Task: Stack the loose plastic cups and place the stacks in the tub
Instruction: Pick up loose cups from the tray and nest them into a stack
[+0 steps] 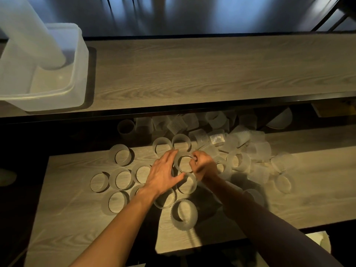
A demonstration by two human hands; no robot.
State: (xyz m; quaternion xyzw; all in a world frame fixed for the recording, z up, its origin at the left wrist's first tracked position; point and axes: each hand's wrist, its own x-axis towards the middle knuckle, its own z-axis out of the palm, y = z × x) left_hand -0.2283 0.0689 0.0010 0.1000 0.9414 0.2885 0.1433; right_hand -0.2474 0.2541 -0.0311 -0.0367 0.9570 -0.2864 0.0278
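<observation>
Dozens of loose cups [121, 179] lie across the counter [77, 218], and I am watching the centre cup [184, 164], which stands upright between the two hands. The left hand [163, 170] comes in from 7 o'clock and curves round that cup, fingers along its 10 o'clock side and thumb tucked under at 6 o'clock. The right hand [204, 166] comes in from 4 o'clock, its fingers bunched and pinching the rim on the 3 o'clock side. The hands sit close together, both clamped on the same cup.

From 7 to 10 o'clock of it more cups stand mouth-up, several touching. From 12 to 3 o'clock lies a heap of toppled cups [217, 137], on their sides and reaching into the shadow under the upper counter [212, 70]. At the far 10 o'clock corner of that upper counter sits the translucent tub [81, 78], with tall stacks [32, 35] leaning inside it.
</observation>
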